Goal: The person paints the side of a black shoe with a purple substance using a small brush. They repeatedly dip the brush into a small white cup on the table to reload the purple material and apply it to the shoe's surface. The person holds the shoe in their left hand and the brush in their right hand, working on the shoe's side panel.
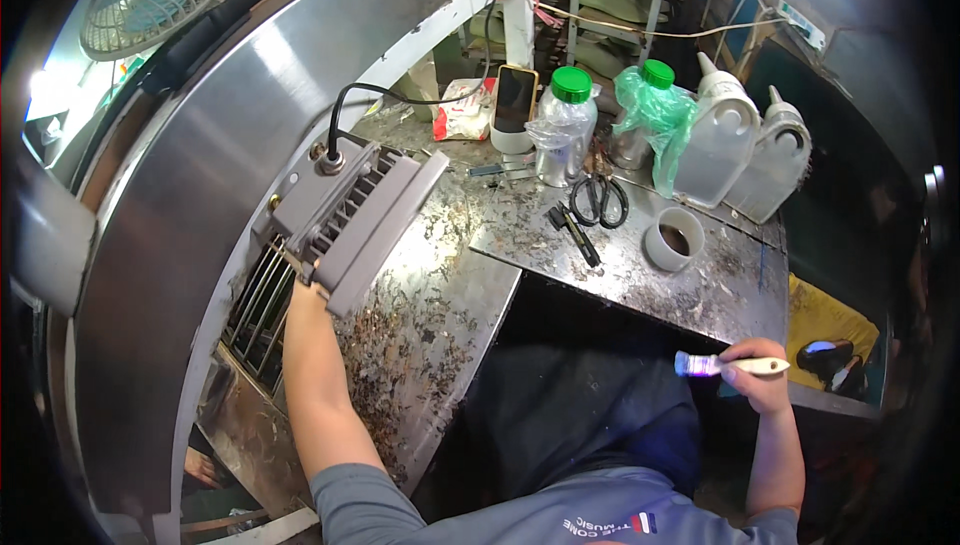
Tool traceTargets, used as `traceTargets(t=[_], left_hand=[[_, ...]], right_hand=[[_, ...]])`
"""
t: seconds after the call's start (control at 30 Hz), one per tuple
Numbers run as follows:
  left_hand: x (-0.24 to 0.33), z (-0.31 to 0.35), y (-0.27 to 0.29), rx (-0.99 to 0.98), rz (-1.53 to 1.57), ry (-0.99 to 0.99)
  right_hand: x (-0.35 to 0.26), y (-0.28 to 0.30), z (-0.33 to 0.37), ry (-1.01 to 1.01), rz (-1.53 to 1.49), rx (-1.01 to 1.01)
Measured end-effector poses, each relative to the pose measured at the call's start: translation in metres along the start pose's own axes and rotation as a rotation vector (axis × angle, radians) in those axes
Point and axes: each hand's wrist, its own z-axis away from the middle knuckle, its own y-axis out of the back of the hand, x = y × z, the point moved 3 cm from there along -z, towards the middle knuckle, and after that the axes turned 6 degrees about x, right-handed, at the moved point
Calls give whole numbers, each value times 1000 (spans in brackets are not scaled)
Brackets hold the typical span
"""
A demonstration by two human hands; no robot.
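Observation:
My right hand [758, 375] is closed round the pale handle of a flat paintbrush [703, 365], held over the dark gap in front of the bench. The brush's bristles point left and look bluish. On the left, my left hand [312, 295] reaches up to a grey finned floodlight [375, 230]. That lamp hides most of its fingers, so I cannot see what they hold or touch. Just beside the left wrist is a metal bar grille [262, 290]. Below the lamp, the metal bench top [420, 335] is lit and covered with brown, glue-like residue.
Black-handled scissors [600, 202], a black marker-like tool [575, 237] and a white cup [674, 239] of dark liquid lie right of centre. Behind stand a green-lidded bottle [568, 130], spouted plastic bottles [716, 135] and a phone [515, 100]. A curved metal housing [200, 195] borders the left.

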Motion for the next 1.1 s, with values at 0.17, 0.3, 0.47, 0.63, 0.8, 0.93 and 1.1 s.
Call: traceTargets(t=[0.17,0.3,0.47,0.63,0.8,0.93,1.1], left_hand=[[19,16,-8,39,60,-190],[9,73,-11,22,39,-381],[54,151,15,-141,-65,-441],[71,195,17,-55,-42,-558],[98,223,26,34,56,-478],[96,231,27,93,12,-413],[84,219,-3,15,11,-339]], right_hand=[[16,34,26,36,-144,115],[22,35,27,126,-201,94],[34,81,50,157,-125,266],[100,177,60,190,-7,623],[206,317,57,55,1148,735],[287,391,66,-199,1537,480],[364,462,91,-138,1642,551]])
